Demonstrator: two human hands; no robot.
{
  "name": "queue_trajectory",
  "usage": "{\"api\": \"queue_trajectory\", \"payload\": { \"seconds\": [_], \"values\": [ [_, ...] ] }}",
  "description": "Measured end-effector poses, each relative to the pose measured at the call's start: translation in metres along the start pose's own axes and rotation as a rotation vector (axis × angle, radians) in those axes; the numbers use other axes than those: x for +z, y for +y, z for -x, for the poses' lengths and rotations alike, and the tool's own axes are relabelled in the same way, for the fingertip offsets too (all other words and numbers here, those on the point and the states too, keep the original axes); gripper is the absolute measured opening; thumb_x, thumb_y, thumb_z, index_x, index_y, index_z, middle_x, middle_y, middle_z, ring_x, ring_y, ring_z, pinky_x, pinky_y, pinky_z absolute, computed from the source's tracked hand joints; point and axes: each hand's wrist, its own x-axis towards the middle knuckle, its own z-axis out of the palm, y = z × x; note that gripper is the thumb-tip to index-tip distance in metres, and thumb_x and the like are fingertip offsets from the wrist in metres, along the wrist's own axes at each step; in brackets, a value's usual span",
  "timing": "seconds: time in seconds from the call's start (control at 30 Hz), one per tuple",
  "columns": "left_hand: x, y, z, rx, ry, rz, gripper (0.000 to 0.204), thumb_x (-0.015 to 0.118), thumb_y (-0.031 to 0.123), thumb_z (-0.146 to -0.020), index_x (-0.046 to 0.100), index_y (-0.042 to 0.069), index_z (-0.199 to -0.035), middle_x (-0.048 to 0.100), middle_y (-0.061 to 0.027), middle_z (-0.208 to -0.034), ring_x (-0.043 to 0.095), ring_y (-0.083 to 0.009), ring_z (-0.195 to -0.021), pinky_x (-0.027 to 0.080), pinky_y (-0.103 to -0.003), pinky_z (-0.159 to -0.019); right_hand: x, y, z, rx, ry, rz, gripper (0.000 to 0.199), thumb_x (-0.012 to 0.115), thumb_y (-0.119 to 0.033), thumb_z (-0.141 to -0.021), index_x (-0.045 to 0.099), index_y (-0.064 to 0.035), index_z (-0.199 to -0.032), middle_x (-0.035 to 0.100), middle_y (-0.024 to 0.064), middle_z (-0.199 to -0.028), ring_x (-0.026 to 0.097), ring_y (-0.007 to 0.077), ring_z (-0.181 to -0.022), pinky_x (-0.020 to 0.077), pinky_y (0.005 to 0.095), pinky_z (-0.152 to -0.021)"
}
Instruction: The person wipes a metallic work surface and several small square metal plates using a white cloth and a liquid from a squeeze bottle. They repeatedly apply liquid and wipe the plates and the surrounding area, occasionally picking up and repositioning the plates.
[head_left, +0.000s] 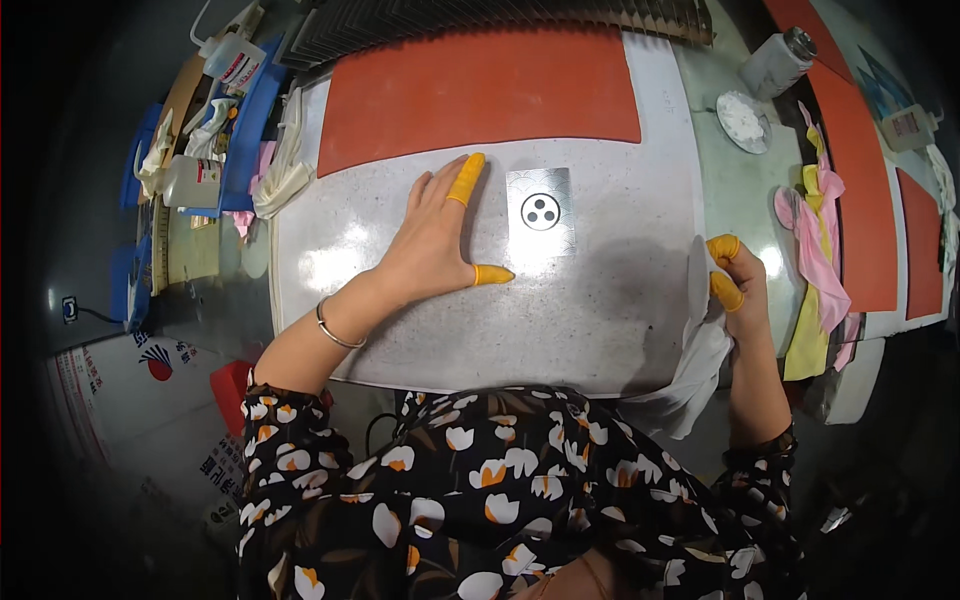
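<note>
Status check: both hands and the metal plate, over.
Left hand open, flat on the table, fingertips beside the metal plate. Right hand shut on a white cloth and a thin disc at the table edge. Plate lies uncovered.

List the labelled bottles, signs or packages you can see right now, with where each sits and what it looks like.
Squeeze bottle: far left, on a blue tray, white with a red-and-white label.
Second bottle: left of the work slab, translucent white, lying flat, small label.
Canister: far right of the bench, grey-white, dark cap.
Small bottle: right edge, pale with a label.
Printed board: lower left, white, with a red-and-dark emblem.
</note>
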Motion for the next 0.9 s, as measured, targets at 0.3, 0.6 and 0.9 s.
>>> {"api": "queue_trajectory", "payload": {
  "seconds": [0.3,0.6,0.9],
  "values": [
    [0.014,0.027,-0.017,0.049,0.054,0.046,0.103,0.083,0.031,-0.053,0.027,-0.004,-0.132,0.036,-0.0231,-0.121,0.036,-0.0403,-0.113,0.028,-0.047,-0.099,0.0,0.002,0.002,0.011,0.049,-0.052,0.018,0.062,-0.012,-0.079,0.055,-0.0029,-0.093,0.055,-0.0022,-0.075,0.05,0.0044,-0.063,0.0395,0.0191,-0.055],
    [-0.094,0.021,-0.09,0.282,0.18,-0.134,0.096,0.079,0.032,-0.054,0.033,-0.001,-0.132,0.044,-0.0207,-0.115,0.041,-0.0355,-0.11,0.031,-0.043,-0.096,0.001,-0.004,0.003,0.003,0.009,0.045,0.017,0.066,-0.006,-0.078,0.057,-0.0027,-0.093,0.055,-0.0016,-0.074,0.052,0.005,-0.062,0.0436,0.0211,-0.054],
    [-0.166,-0.008,-0.356,0.056,0.086,-0.478,0.076,0.072,0.035,-0.06,0.046,-0.001,-0.121,0.049,-0.0145,-0.115,0.045,-0.0299,-0.112,0.032,-0.044,-0.091,-0.002,-0.001,0.0,0.02,-0.09,-0.079,0.023,0.071,-0.009,-0.076,0.058,0.0009,-0.092,0.057,-0.0003,-0.082,0.053,0.008,-0.071,0.0429,0.0234,-0.063]
  ]
}}
